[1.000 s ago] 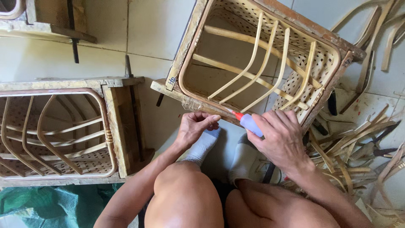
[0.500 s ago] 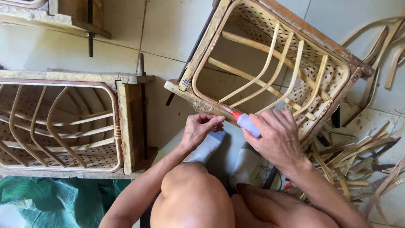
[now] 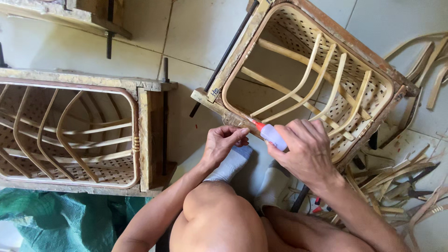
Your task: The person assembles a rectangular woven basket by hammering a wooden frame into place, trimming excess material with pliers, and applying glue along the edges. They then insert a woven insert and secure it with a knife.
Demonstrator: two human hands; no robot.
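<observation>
Glue bottle [image 3: 273, 136], small, pale with a red tip, sits in the right hand [image 3: 305, 151] at centre frame, fingers wrapped around it, tip pointing at the lower-left edge of the tilted basket frame [image 3: 322, 70]. Left hand [image 3: 221, 144] is just beside the tip, fingers curled narrow and touching that same wooden edge; cannot tell if it pinches anything. Basket frame fills the upper right, woven cane walls inside a wooden mould, curved cane ribs [image 3: 326, 84] crossing its opening. Second basket frame [image 3: 70, 130] lies at left, same build, resting on the tiled floor [image 3: 196, 37]. Both feet in grey socks [image 3: 231, 163] show below the hands, bare knees at bottom centre. Loose cane strips [image 3: 396, 182] piled at lower right. Green tarp [image 3: 60, 219] in lower left corner. Another wooden piece [image 3: 70, 11] at upper left edge.
</observation>
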